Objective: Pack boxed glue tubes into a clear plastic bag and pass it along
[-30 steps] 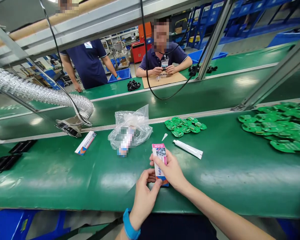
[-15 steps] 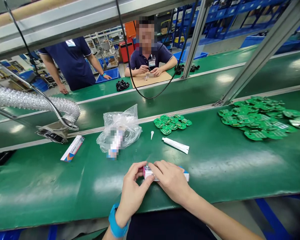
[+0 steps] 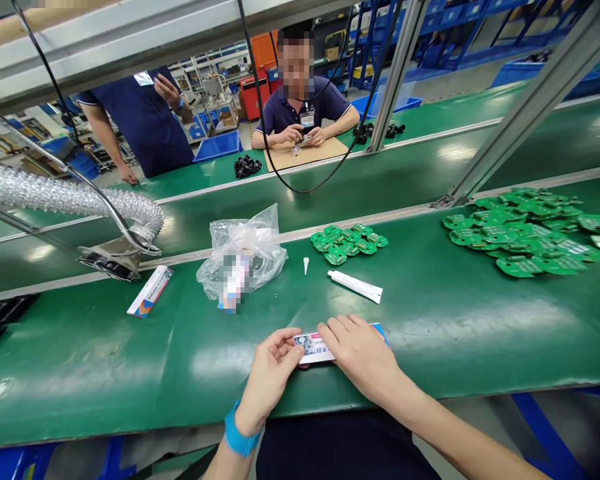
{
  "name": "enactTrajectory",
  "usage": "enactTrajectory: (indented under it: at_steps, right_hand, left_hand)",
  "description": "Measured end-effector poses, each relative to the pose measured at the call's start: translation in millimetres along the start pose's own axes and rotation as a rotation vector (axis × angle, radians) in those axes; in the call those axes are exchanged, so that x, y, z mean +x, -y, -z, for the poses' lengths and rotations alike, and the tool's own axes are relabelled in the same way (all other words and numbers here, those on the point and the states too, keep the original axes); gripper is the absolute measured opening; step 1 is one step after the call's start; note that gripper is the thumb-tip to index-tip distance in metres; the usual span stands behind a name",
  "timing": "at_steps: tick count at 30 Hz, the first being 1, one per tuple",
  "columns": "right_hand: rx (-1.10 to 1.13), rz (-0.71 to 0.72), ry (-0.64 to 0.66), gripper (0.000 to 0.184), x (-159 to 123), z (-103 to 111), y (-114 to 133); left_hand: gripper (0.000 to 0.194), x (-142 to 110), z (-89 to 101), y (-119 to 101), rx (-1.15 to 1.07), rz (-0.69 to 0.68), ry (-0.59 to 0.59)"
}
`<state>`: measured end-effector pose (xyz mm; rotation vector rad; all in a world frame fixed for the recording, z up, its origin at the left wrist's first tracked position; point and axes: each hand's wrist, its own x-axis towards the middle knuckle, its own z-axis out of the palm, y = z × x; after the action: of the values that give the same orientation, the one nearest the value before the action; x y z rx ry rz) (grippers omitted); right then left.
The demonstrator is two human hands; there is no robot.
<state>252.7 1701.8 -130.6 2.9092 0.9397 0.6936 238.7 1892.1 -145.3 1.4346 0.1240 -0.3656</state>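
A small printed carton (image 3: 316, 349), white with pink and blue, lies between my hands near the front of the green work surface. My left hand (image 3: 276, 363) pinches its left end between thumb and fingers. Over its right part lies my right hand (image 3: 356, 350), fingers bent around the top and hiding much of the print. Just beyond them rests a white tube (image 3: 355, 286), with a small white nozzle (image 3: 306, 265) to its left.
Behind the tube sits a small group of green circuit boards (image 3: 349, 243); a larger pile (image 3: 525, 233) is at right. A clear plastic bag (image 3: 270, 260), another carton (image 3: 150, 291) and a duct hose (image 3: 130, 208) are at left. Across the line a person (image 3: 305, 113) handles small parts.
The carton's printed face now shows more, and my right hand has shifted right along it. The standing person across the line has raised one hand. My view has moved slightly.
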Motion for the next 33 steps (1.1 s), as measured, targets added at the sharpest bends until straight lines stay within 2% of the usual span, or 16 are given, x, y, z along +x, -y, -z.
enactTrajectory:
  at_steps: [5,11,13,16,18,21,24,26,30,33]
  right_hand:
    - [-0.03,-0.024,0.067,0.015,1,11,-4]
    - [0.13,-0.068,0.108,0.025,-1,9,-15]
    - [0.066,-0.05,0.134,0.022,4,14,-17]
    - [-0.11,0.034,0.193,0.019,20,27,-15]
    - [-0.22,0.113,0.231,0.021,35,37,-13]
    - [-0.346,0.211,0.269,0.022,55,46,-8]
    - [-0.412,0.244,0.282,0.021,67,48,-6]
    - [-0.402,0.248,0.26,0.024,70,46,-5]
    - [-0.272,0.23,0.189,0.028,72,43,-2]
    - [-0.232,0.24,0.191,0.027,75,46,2]
  left_hand:
    - [0.043,3,-18.6,7,-0.017,-0.124,-0.124]
    - [0.047,8,-16.0,12,-0.127,-0.096,-0.113]
    - [0.04,9,-13.8,13,-0.043,-0.163,-0.155]
    - [0.018,11,-12.5,13,0.222,-0.324,-0.347]
    - [0.01,13,-13.1,13,0.314,-0.337,-0.391]
    - [0.014,17,-16.6,13,0.133,-0.156,-0.207]
    - [0.033,18,-22.3,11,-0.153,0.004,-0.023]
    - [0.037,18,-25.2,9,-0.269,0.022,0.033]
    - [0.023,16,-24.0,3,-0.563,0.068,0.107]
    - [0.02,15,-20.3,-1,-0.736,0.127,0.116]
